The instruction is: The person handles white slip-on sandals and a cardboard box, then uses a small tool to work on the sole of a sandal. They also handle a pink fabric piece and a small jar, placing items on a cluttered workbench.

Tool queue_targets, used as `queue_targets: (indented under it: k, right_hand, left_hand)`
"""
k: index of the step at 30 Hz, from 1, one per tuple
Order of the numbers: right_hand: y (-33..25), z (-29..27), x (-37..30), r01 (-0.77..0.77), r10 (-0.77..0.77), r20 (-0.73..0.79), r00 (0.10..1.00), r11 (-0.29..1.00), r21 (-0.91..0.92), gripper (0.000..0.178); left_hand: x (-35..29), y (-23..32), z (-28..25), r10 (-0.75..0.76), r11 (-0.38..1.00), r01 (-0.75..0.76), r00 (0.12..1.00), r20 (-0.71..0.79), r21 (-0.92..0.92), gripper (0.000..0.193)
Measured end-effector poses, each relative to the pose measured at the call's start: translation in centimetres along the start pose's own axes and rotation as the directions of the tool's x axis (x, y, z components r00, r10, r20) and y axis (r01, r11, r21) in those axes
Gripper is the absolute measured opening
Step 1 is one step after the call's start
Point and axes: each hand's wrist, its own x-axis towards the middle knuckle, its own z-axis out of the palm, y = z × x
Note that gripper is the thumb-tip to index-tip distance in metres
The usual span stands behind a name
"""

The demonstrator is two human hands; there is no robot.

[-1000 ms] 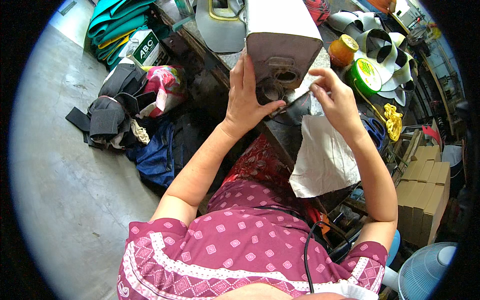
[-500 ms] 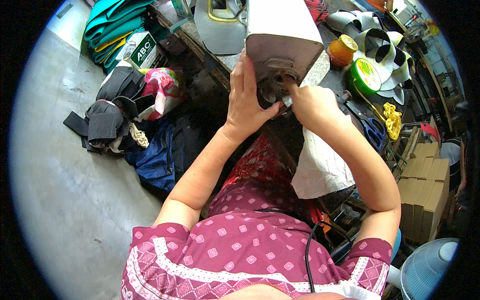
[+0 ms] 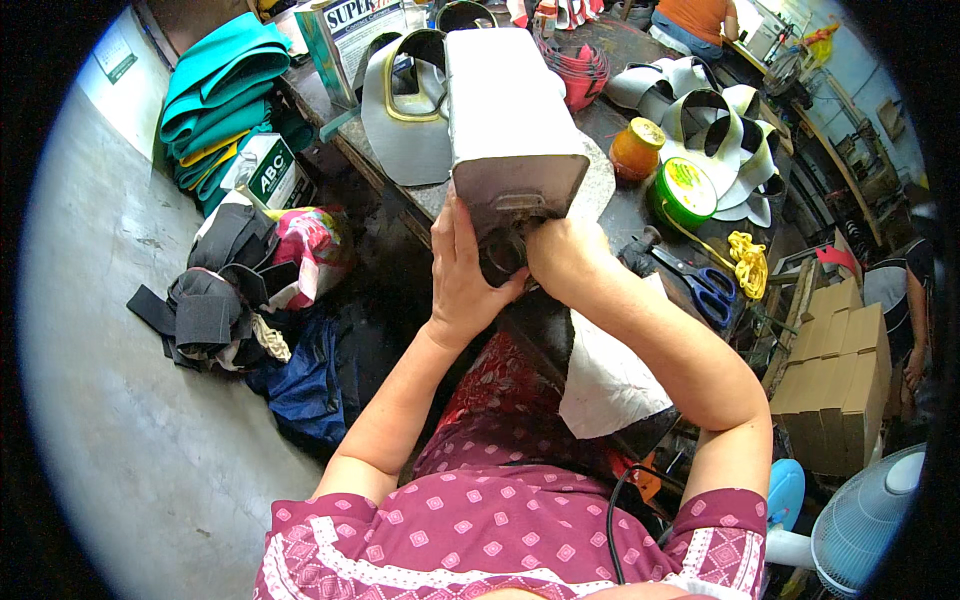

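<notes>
A white rectangular metal can [image 3: 515,95] lies on its side at the near table edge, its end with a handle and a dark round opening toward me. My left hand [image 3: 463,270] grips the can's left lower edge, fingers up along its side and thumb stretched below the opening. At the opening's right side, my right hand [image 3: 572,258] is curled into a fist, back of the hand up. Its fingertips are hidden, so whatever they hold cannot be seen. A white cloth or sheet [image 3: 610,385] hangs below my right forearm.
On the dark table [image 3: 600,130] are grey curved strips [image 3: 735,150], an orange jar [image 3: 637,150], a green tub [image 3: 686,190], blue-handled scissors [image 3: 712,295] and yellow cord [image 3: 747,265]. Cartons [image 3: 830,380] and a fan [image 3: 865,520] stand right. Dark fabric strips [image 3: 215,300] are left. Other people are beyond.
My view has tilted up, showing more of the table. My right hand has turned and closed in at the opening, and the small pale piece seen by my fingers is now hidden.
</notes>
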Motion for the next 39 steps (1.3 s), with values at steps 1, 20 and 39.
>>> queue_targets:
  k: [1,20,39]
  right_hand:
    - [0.0,0.2,0.0,0.000,0.000,-0.008,1.000,1.000,0.010,0.023]
    - [1.3,-3.8,-0.5,-0.112,-0.023,0.217,0.976,0.800,0.589,0.036]
    - [3.5,-3.4,-0.9,-0.310,-0.061,0.436,0.898,0.617,0.724,0.039]
  left_hand:
    - [0.0,0.0,0.0,0.002,1.000,-0.002,1.000,-0.002,0.000,0.125]
    - [0.7,0.0,-0.2,0.112,0.992,-0.114,0.993,-0.039,-0.062,0.130]
    - [2.4,-1.7,1.0,-0.068,0.986,0.084,0.992,0.109,-0.146,0.134]
